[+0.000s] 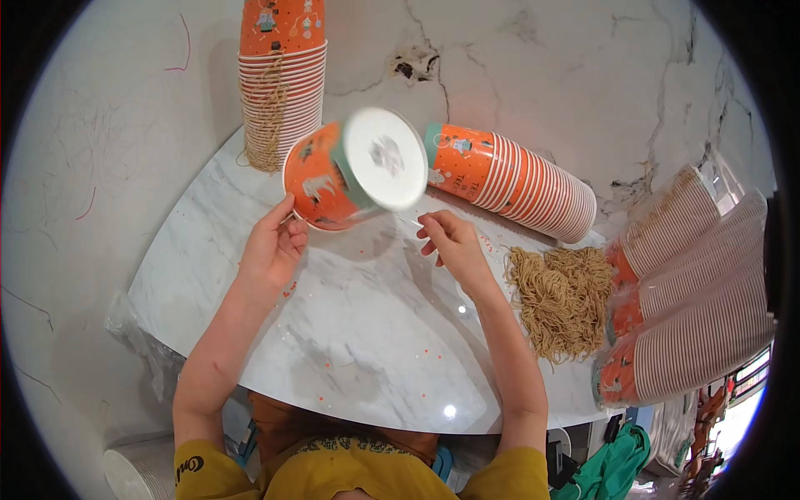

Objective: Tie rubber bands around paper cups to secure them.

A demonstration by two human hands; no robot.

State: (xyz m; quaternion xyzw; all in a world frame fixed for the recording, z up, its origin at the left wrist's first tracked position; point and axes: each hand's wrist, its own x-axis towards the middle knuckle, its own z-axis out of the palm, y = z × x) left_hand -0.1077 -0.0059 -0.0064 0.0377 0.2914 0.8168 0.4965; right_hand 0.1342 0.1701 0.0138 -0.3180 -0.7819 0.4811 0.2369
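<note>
Head view: orange paper cup (333, 179) sits blurry, upper middle of frame, left hand (271, 250) just touching its rim, right hand (454, 242) loose and empty. Could easily tumble off the table (367, 350), barely supported.

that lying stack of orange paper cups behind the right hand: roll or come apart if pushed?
The lying stack of cups rests on its side on the marble table, so it would probably roll, curving because it tapers. Nested paper cups look light; an end push might slide them apart. The string pile beside it could snag it.
</note>
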